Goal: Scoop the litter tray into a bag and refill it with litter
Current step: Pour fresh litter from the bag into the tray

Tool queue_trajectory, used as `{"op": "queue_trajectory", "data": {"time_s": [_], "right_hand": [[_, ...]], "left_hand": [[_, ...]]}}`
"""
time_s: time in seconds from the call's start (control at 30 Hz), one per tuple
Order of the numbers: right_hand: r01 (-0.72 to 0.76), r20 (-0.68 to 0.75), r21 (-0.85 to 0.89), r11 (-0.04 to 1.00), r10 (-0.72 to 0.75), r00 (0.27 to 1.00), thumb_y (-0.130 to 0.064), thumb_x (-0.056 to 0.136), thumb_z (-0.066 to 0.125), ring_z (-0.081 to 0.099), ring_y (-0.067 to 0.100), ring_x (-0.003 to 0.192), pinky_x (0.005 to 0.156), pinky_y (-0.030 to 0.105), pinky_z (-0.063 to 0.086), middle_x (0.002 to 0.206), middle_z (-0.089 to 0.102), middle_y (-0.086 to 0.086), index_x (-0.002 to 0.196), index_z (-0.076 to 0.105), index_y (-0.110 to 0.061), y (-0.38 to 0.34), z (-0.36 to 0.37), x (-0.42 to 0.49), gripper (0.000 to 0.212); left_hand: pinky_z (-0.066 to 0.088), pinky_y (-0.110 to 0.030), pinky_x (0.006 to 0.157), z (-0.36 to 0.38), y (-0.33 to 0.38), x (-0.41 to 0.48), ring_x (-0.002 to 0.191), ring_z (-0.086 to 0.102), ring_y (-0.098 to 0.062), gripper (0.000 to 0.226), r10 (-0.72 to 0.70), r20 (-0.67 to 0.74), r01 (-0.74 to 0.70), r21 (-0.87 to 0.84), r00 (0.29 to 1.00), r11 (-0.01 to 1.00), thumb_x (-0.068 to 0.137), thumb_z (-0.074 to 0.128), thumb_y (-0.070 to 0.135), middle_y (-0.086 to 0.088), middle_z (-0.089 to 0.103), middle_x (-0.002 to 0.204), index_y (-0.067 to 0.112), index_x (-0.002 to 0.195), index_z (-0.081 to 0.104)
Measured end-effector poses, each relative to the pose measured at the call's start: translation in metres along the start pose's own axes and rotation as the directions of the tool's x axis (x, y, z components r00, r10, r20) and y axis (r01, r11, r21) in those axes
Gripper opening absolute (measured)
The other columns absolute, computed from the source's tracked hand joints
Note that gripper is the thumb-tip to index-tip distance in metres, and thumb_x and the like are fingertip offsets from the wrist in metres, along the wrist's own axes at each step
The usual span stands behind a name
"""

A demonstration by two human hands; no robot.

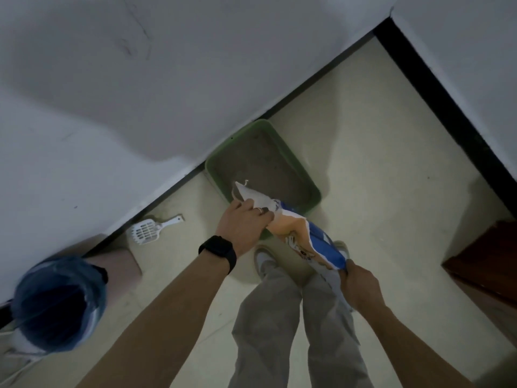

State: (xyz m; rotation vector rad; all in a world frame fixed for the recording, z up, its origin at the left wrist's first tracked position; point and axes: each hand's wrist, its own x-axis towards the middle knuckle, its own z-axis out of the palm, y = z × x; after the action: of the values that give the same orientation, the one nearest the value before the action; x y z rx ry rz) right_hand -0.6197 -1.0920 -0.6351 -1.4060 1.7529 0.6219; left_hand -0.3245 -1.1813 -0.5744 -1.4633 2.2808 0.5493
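While the sack (pixel 305 233) hangs tilted over the tray (pixel 314 189): step in hand is judged to be the refill; the scooping looks finished.
Left hand (pixel 243 224): fingers curled round the sack's neck, just behind the open mouth.
Right hand (pixel 359 284): grips the sack's bottom corner, nearer the body.
Sack: creased, white at the top, orange and blue print; mouth over the tray's near edge, pointing down into it.
Tray: green, rectangular, on the floor against the far wall; thin grey litter (pixel 265 161) with a few dark specks.
Pour: no stream visible; cannot tell if litter is flowing.
Next move: probably lift the bottom end, keep the mouth inside the rim, sweep it across for an even layer.
Scoop (pixel 145 229): white, on the floor left of the tray.
Bin (pixel 58 298): blue-lined, near left.
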Motion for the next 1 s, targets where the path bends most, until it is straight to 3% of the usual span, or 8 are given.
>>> {"op": "queue_trajectory", "data": {"time_s": [0.1, 0.2, 0.4, 0.5, 0.67, 0.77, 0.87, 1.0], "right_hand": [[0.002, -0.014, 0.027, 1.0, -0.001, 1.0, -0.023, 0.099, 0.042, 0.064, 0.03, 0.091, 0.078, 0.034, 0.048, 0.102, 0.066, 0.013, 0.114, 0.053, -0.009, -0.004, -0.005, -0.001, 0.023], [-0.11, 0.079, 0.082, 0.991, 0.103, 0.992, -0.018, 0.097, 0.043, 0.06, 0.034, 0.108, 0.088, 0.037, 0.046, 0.117, 0.062, 0.018, 0.122, 0.052, -0.006, -0.007, -0.011, 0.0, 0.028], [-0.126, 0.099, 0.08, 0.989, 0.117, 0.988, -0.014, 0.095, 0.042, 0.061, 0.034, 0.099, 0.075, 0.036, 0.047, 0.11, 0.061, 0.016, 0.119, 0.052, -0.008, -0.008, -0.023, -0.026, 0.027], [-0.123, 0.072, 0.243, 0.962, 0.109, 0.991, -0.023, 0.095, 0.05, 0.057, 0.033, 0.106, 0.086, 0.038, 0.047, 0.121, 0.057, 0.015, 0.132, 0.044, -0.009, 0.005, -0.028, -0.05, 0.04], [0.074, -0.048, 0.546, 0.835, -0.057, 0.997, -0.036, 0.08, 0.073, 0.047, 0.015, 0.119, 0.1, 0.031, 0.043, 0.136, 0.04, -0.005, 0.148, 0.026, -0.027, 0.012, -0.058, -0.098, 0.083], [0.256, -0.264, 0.388, 0.886, -0.16, 0.951, -0.037, 0.078, 0.077, 0.047, 0.019, 0.124, 0.106, 0.037, 0.04, 0.139, 0.048, -0.001, 0.146, 0.039, -0.018, 0.013, -0.065, -0.11, 0.08], [0.192, -0.24, 0.266, 0.944, -0.128, 0.962, -0.041, 0.088, 0.065, 0.051, 0.024, 0.124, 0.102, 0.035, 0.042, 0.14, 0.054, 0.003, 0.145, 0.041, -0.019, 0.012, -0.081, -0.114, 0.066], [0.231, -0.287, 0.207, 0.951, -0.167, 0.943, -0.035, 0.09, 0.061, 0.06, 0.026, 0.111, 0.089, 0.036, 0.049, 0.132, 0.059, 0.003, 0.139, 0.047, -0.021, 0.006, -0.106, -0.107, 0.053]], "left_hand": [[0.045, -0.037, 0.069, 0.001, 0.001, -0.01, 0.079, 0.06, -0.028, 0.033, 0.033, -0.086, -0.027, 0.063, 0.996, 0.998, 0.078, 0.051, 0.009, -0.005, 0.069, 0.078, 0.016, 0.105, 0.067], [0.047, -0.038, 0.065, -0.012, 0.013, -0.012, 0.072, 0.062, -0.027, 0.03, 0.107, -0.109, -0.095, 0.113, 0.988, 0.989, 0.075, 0.059, 0.011, -0.004, 0.069, 0.071, 0.018, 0.102, 0.069], [0.051, -0.031, 0.062, -0.046, 0.045, -0.015, 0.059, 0.065, -0.021, 0.04, 0.287, -0.049, -0.28, 0.116, 0.957, 0.953, 0.079, 0.039, 0.02, 0.001, 0.068, 0.065, 0.021, 0.1, 0.073], [0.055, -0.034, 0.066, -0.055, 0.065, -0.006, 0.064, 0.067, -0.023, 0.029, 0.409, 0.068, -0.414, 0.17, 0.91, 0.894, 0.082, 0.066, 0.018, -0.005, 0.07, 0.07, 0.017, 0.111, 0.069], [0.037, -0.037, 0.073, -0.07, 0.125, 0.011, 0.094, 0.061, -0.032, 0.035, 0.313, 0.294, -0.367, 0.147, 0.903, 0.919, 0.106, 0.03, 0.014, -0.016, 0.066, 0.106, 0.009, 0.137, 0.044], [0.038, -0.036, 0.07, -0.065, 0.162, 0.006, 0.082, 0.062, -0.028, 0.032, 0.265, 0.337, -0.347, 0.213, 0.904, 0.913, 0.104, 0.032, 0.011, -0.013, 0.069, 0.094, 0.004, 0.132, 0.046], [0.034, -0.035, 0.066, -0.063, 0.179, 0.004, 0.067, 0.055, -0.023, 0.026, 0.227, 0.379, -0.315, 0.186, 0.897, 0.931, 0.103, 0.035, 0.009, -0.01, 0.064, 0.077, 0.004, 0.124, 0.048], [0.037, -0.037, 0.074, -0.08, 0.19, 0.011, 0.095, 0.065, -0.029, 0.028, 0.21, 0.366, -0.295, 0.195, 0.907, 0.935, 0.104, 0.034, 0.011, -0.013, 0.069, 0.103, 0.008, 0.127, 0.048]]}}
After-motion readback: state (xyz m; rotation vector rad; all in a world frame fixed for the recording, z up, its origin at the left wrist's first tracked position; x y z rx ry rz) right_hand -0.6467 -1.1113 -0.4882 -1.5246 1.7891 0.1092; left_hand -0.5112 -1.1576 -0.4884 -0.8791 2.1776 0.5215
